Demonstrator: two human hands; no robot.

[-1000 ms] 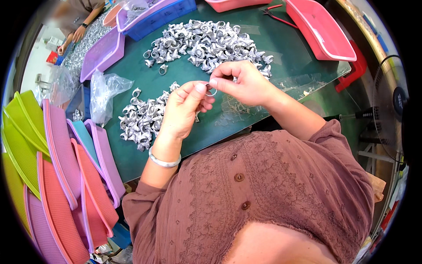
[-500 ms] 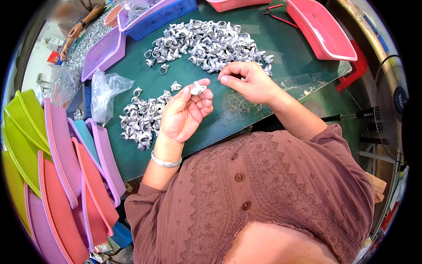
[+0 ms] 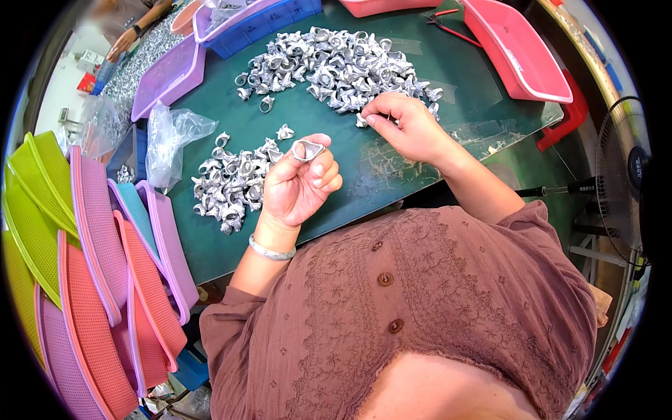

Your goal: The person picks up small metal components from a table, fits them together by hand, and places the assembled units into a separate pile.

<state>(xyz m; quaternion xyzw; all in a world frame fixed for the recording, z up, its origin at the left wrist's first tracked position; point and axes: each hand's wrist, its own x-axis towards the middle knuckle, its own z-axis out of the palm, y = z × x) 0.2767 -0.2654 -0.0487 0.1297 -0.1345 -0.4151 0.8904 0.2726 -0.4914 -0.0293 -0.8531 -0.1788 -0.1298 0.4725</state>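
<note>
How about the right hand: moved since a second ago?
Yes: rightward, judged against the pink tray at right. The right hand is now nearer that tray and has come away from the left hand.

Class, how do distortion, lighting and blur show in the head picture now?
In the head view: stacked baskets look bowed near the black border; glints brighten the heaped metal rings; soft blur beside the co-worker's arm; the ring in the left hand fairly crisp.

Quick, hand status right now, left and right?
Left hand: closed, holding a silver-grey ring at its fingertips.
Right hand: fingers curled, beside the larger ring pile; whether it grips anything cannot be told.
</note>
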